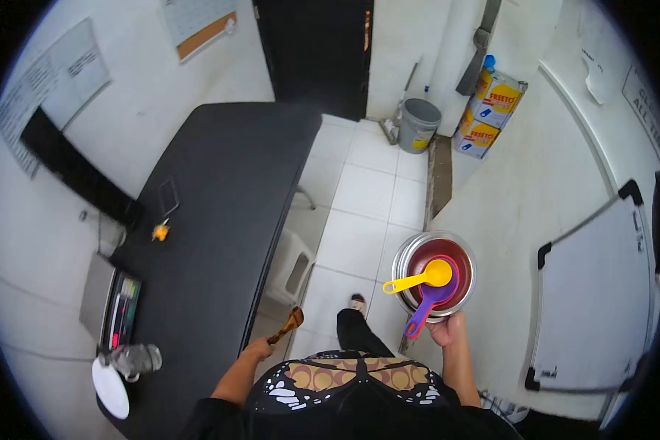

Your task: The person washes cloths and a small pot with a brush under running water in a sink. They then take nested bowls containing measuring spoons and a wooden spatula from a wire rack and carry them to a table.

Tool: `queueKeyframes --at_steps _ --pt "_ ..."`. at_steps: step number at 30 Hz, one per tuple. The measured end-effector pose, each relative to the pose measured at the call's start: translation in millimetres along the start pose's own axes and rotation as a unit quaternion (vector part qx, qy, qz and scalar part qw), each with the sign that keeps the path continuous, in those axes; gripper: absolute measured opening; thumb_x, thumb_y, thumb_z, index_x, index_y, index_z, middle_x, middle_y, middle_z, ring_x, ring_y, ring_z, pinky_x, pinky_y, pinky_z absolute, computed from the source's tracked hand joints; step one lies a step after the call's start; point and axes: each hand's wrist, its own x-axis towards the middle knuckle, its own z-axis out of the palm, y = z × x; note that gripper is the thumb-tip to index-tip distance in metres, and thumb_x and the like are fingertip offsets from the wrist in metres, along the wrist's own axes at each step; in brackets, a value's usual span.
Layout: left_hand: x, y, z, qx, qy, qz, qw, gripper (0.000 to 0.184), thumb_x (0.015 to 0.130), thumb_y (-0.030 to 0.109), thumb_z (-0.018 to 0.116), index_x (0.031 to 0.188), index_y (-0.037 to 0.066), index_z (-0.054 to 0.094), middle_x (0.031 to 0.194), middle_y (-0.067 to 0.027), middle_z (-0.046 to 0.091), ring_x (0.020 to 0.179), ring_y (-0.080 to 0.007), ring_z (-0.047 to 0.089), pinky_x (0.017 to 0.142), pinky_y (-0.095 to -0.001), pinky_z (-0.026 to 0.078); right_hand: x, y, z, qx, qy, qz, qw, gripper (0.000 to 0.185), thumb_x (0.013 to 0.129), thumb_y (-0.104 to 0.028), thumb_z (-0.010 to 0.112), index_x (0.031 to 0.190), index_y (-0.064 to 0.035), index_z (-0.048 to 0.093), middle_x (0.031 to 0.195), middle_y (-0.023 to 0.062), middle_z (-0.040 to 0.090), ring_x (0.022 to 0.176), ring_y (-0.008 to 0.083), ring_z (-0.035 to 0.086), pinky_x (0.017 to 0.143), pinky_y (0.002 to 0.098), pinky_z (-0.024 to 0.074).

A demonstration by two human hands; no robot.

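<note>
My left hand (pixel 258 349) is closed around the handle of a brown wooden spoon (pixel 292 321), held low beside the black table's edge. On the other side, my right hand (pixel 449 331) grips the near rim of nested metal bowls (pixel 469 273), its fingers partly hidden underneath. Inside the top bowl is a reddish-brown bowl (pixel 416 258). A yellow measuring scoop (pixel 438 273) lies over a purple measuring scoop (pixel 434 295), with a red edge showing beneath the purple one. Both scoop handles stick out past the bowl's rim.
The black table (pixel 220 242) carries a digital scale (pixel 117 308), a glass jar (pixel 141 359), a white plate (pixel 110 389) and a small yellow item (pixel 160 232). A white stool (pixel 292 268) stands beside it. Ahead are a grey bucket (pixel 419 125) and stacked tins (pixel 485 117); a whiteboard (pixel 594 293) is at right.
</note>
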Motion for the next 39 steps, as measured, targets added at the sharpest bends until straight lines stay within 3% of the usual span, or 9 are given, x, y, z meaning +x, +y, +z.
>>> queueKeyframes --at_steps 7,8,11,14,26,29,33,38,39 --pt "109.4 99.0 -76.1 -0.005 0.079 0.136 0.988 0.038 0.081 0.031 0.052 0.113 0.011 0.052 0.083 -0.0141 0.062 0.069 -0.0259 0.062 0.064 -0.0386 0.048 109.5 -78.0 30.3 0.007 -0.006 -0.029 1.0 0.038 0.089 -0.028 0.035 0.113 -0.0012 0.048 0.111 0.0179 0.055 0.093 0.0338 0.058 0.073 0.0509 0.0514" --pt "84.9 152.2 -122.2 -0.065 0.002 0.073 0.995 0.038 0.081 0.033 0.053 0.112 0.012 0.051 0.091 -0.0171 0.062 0.083 -0.0328 0.06 0.073 -0.0421 0.046 126.2 -89.6 37.1 0.009 -0.003 -0.031 0.999 0.038 0.089 -0.028 0.035 0.113 -0.0015 0.048 0.111 0.0177 0.055 0.094 0.0335 0.058 0.073 0.0507 0.0513" --pt "139.5 178.4 -163.0 -0.025 0.069 0.162 0.984 0.038 0.082 0.035 0.052 0.111 0.011 0.05 0.096 -0.0204 0.06 0.093 -0.0377 0.056 0.079 -0.0446 0.043 176.9 -104.2 47.0 0.005 -0.025 -0.029 0.999 0.038 0.089 -0.028 0.036 0.114 -0.002 0.048 0.112 0.017 0.055 0.095 0.0328 0.057 0.074 0.0506 0.0504" --pt "139.7 256.4 -234.1 -0.007 0.092 0.165 0.982 0.036 0.082 0.035 0.052 0.109 0.011 0.049 0.097 -0.0206 0.059 0.092 -0.0382 0.055 0.079 -0.0448 0.043 226.4 -139.5 67.6 0.03 0.002 -0.046 0.998 0.038 0.089 -0.027 0.036 0.114 -0.0019 0.048 0.113 0.0164 0.054 0.097 0.0324 0.056 0.077 0.0509 0.0494" --pt "310.8 403.8 -463.3 0.091 0.089 0.268 0.955 0.034 0.083 0.033 0.053 0.108 0.01 0.051 0.095 -0.018 0.06 0.092 -0.0364 0.056 0.078 -0.0443 0.044 394.4 -220.2 164.4 0.124 0.077 -0.203 0.968 0.035 0.089 -0.024 0.037 0.116 -0.0033 0.048 0.112 0.0145 0.056 0.094 0.028 0.059 0.075 0.0438 0.053" --pt "343.0 456.7 -507.2 0.088 0.071 0.292 0.95 0.033 0.083 0.032 0.053 0.107 0.009 0.051 0.093 -0.0188 0.06 0.09 -0.0368 0.057 0.077 -0.044 0.044 424.9 -238.6 136.9 0.076 0.017 -0.183 0.98 0.039 0.088 -0.025 0.038 0.119 -0.0018 0.044 0.116 0.0161 0.052 0.096 0.0303 0.057 0.078 0.0509 0.0495" --pt "350.1 501.6 -539.9 0.021 0.091 0.273 0.957 0.031 0.083 0.029 0.053 0.106 0.008 0.051 0.092 -0.0193 0.061 0.087 -0.036 0.058 0.075 -0.0419 0.045 454.7 -266.8 163.1 0.042 0.065 -0.154 0.985 0.038 0.09 -0.027 0.035 0.119 -0.0043 0.045 0.115 0.0152 0.054 0.095 0.0297 0.059 0.075 0.0475 0.0524" --pt "333.6 516.2 -500.5 -0.103 0.175 0.215 0.955 0.033 0.083 0.029 0.053 0.105 0.006 0.046 0.091 -0.0222 0.059 0.087 -0.0389 0.057 0.075 -0.044 0.045 503.0 -331.1 149.2 -0.031 -0.026 -0.057 0.998 0.039 0.09 -0.028 0.037 0.118 -0.0026 0.044 0.115 0.0166 0.053 0.096 0.0315 0.058 0.075 0.0487 0.0525" --pt "319.3 477.7 -484.9 -0.146 0.204 0.192 0.949 0.035 0.082 0.029 0.054 0.106 0.005 0.045 0.091 -0.0228 0.059 0.088 -0.0391 0.057 0.076 -0.0442 0.045 513.9 -314.3 156.3 -0.05 -0.053 -0.015 0.997 0.039 0.09 -0.028 0.038 0.118 -0.0022 0.044 0.115 0.0169 0.052 0.096 0.032 0.058 0.074 0.0489 0.0526"
